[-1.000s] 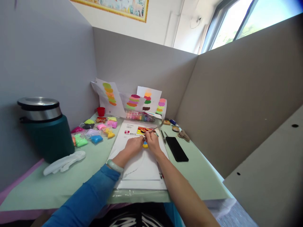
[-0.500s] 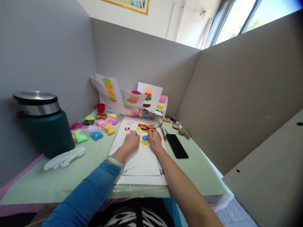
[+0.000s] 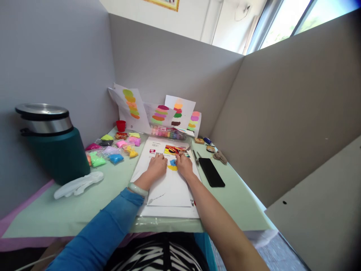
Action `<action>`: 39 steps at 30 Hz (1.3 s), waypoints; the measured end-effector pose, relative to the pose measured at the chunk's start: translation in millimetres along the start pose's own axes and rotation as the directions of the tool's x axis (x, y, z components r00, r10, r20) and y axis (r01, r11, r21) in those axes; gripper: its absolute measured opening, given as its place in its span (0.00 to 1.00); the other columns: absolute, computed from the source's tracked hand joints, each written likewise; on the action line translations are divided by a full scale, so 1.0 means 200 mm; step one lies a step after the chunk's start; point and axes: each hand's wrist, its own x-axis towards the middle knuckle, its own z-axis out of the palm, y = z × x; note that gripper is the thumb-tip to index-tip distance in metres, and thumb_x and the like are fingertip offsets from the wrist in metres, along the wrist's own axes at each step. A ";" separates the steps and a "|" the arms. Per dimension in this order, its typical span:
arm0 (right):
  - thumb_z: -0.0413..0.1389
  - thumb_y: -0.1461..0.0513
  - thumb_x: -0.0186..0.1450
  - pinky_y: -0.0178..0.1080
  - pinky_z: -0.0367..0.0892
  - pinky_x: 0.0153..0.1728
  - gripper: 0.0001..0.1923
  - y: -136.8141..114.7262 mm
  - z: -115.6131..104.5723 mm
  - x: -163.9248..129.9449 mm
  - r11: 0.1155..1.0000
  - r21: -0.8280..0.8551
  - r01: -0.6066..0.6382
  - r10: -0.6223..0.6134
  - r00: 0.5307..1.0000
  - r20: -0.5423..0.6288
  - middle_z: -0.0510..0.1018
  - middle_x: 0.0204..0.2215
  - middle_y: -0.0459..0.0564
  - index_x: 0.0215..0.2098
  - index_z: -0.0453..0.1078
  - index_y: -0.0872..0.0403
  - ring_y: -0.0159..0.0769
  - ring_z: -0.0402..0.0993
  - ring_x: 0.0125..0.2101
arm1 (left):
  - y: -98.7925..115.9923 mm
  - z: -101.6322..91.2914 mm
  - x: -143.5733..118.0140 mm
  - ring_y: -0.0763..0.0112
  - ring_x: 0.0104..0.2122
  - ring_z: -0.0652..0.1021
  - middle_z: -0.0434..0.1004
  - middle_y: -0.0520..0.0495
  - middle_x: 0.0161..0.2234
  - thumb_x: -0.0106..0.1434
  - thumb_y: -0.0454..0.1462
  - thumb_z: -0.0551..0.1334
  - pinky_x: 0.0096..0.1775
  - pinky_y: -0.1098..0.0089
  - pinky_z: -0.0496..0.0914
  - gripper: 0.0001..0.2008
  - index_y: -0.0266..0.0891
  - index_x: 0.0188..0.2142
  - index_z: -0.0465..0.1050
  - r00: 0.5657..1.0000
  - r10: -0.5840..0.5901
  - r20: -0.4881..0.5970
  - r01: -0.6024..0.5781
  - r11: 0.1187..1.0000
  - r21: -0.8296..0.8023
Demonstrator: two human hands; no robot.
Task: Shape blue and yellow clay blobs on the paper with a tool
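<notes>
A white sheet of paper (image 3: 169, 192) lies on a larger white pad (image 3: 141, 165) with a printed cover. Painted on the sheet are a blue patch (image 3: 173, 162) and a yellow patch (image 3: 172, 168) just below it. My left hand (image 3: 158, 166) rests on the paper left of the patches, its fingers lying on the surface and holding nothing visible. To the right of the blue patch, my right hand (image 3: 184, 165) is closed around a slender tool (image 3: 184, 151). Its upper end shows behind the fingers; my hand hides the rest, so its kind is unclear.
Bags of coloured clay (image 3: 115, 158), a red cup (image 3: 121, 125), a white glove-like item (image 3: 79, 185) and a green flask (image 3: 59, 154) stand left. A phone (image 3: 211, 172) and a thin knife-like tool (image 3: 195, 158) lie right. Colour-swatch sheets (image 3: 180, 109) lean behind a pastel-filled pack (image 3: 167, 133).
My right hand stays by the blue patch, but the tool's end behind it now shows less and sits lower. My left hand holds its place; the whole view has shifted slightly.
</notes>
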 end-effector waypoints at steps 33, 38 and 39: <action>0.38 0.56 0.69 0.35 0.58 0.34 0.19 -0.01 0.01 -0.03 0.988 -0.119 0.096 -0.096 0.995 0.006 0.77 0.35 0.54 0.44 0.66 0.57 0.38 0.73 0.35 | 0.00 0.00 0.00 0.57 0.46 0.64 0.67 0.39 0.44 0.62 0.35 0.51 0.43 0.59 0.62 0.14 0.38 0.41 0.72 1.000 -0.023 0.013 0.023 0.999 -0.027; 0.37 0.57 0.69 0.35 0.59 0.35 0.19 -0.02 0.01 -0.04 0.988 -0.119 0.103 -0.101 0.995 0.020 0.76 0.35 0.55 0.45 0.65 0.57 0.38 0.73 0.36 | 0.00 -0.01 -0.01 0.56 0.47 0.64 0.67 0.38 0.44 0.62 0.35 0.51 0.44 0.59 0.62 0.13 0.38 0.41 0.72 1.000 -0.020 0.013 0.021 0.999 -0.039; 0.37 0.57 0.69 0.35 0.60 0.35 0.19 -0.02 0.01 -0.04 0.987 -0.116 0.108 -0.106 0.994 0.023 0.76 0.35 0.55 0.45 0.65 0.57 0.38 0.73 0.36 | 0.00 -0.01 -0.01 0.56 0.47 0.64 0.67 0.38 0.44 0.62 0.35 0.51 0.44 0.58 0.62 0.13 0.38 0.41 0.72 1.000 -0.021 0.015 0.022 0.999 -0.039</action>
